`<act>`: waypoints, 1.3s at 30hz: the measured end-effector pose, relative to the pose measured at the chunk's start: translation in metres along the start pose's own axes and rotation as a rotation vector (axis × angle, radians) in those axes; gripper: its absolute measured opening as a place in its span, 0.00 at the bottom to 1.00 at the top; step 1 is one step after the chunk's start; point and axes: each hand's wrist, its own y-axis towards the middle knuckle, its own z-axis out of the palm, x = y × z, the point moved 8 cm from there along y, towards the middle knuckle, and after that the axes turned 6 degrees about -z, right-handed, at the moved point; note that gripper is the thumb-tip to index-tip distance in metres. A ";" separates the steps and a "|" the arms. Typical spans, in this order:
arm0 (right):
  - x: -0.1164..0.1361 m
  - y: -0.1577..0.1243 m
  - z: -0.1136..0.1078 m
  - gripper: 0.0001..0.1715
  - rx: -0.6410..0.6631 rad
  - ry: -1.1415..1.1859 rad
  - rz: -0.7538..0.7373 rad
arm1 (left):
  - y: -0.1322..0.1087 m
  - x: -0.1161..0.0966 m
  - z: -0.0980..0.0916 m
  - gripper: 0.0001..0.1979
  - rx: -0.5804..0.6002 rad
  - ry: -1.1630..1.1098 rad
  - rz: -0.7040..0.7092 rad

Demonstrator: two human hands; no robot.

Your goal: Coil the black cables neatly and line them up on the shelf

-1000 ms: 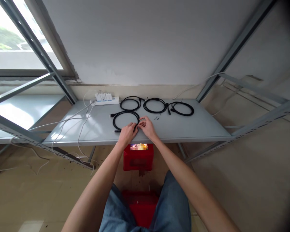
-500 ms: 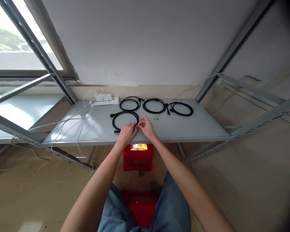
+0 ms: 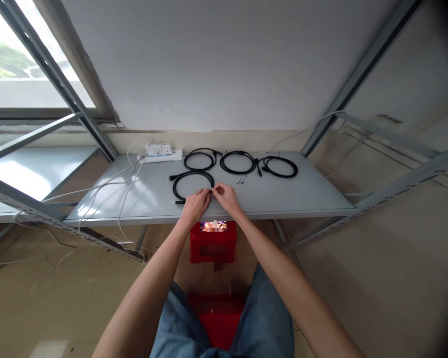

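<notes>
Both hands, the left hand [image 3: 196, 206] and the right hand [image 3: 227, 198], low over the near edge of a grey steel shelf [image 3: 283, 212], fingers half curled, each thumb and fingertips closed to a small pinch, the two pinches almost touching. Exactly what sits in those pinches: hidden behind the fingers, so no telling for sure (likeliest catch: the cable itself).

Right at the pinches, the right side of a coiled black cable [image 3: 192, 172], flat on the shelf in a single loop, just ahead of the hands and mostly to their left. One plug [image 3: 179, 202] close beside the left hand, another plug [image 3: 172, 177] out past the loop's far left side.

Judging by its look, light and soft-jacketed: limp enough to lose its round shape, springy enough to open up if released, probably a little slick. Better taken by the loop itself or just behind a plug than by a connector tip (small ends, easily knocked about).

Farther back on the shelf, three more black cable coils [image 3: 238, 173] in a row, a small dark wire loop [image 3: 241, 181] nearer the right hand, a white power strip [image 3: 160, 155], and white cords [image 3: 108, 185] trailing off the left edge.
</notes>
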 end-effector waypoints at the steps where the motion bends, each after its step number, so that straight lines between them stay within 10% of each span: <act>1: -0.001 0.000 -0.001 0.15 -0.016 -0.005 0.008 | 0.000 0.000 0.000 0.15 0.004 -0.001 -0.003; 39: -0.003 0.000 -0.001 0.13 0.004 -0.072 0.048 | 0.000 0.002 0.000 0.16 -0.004 -0.017 -0.017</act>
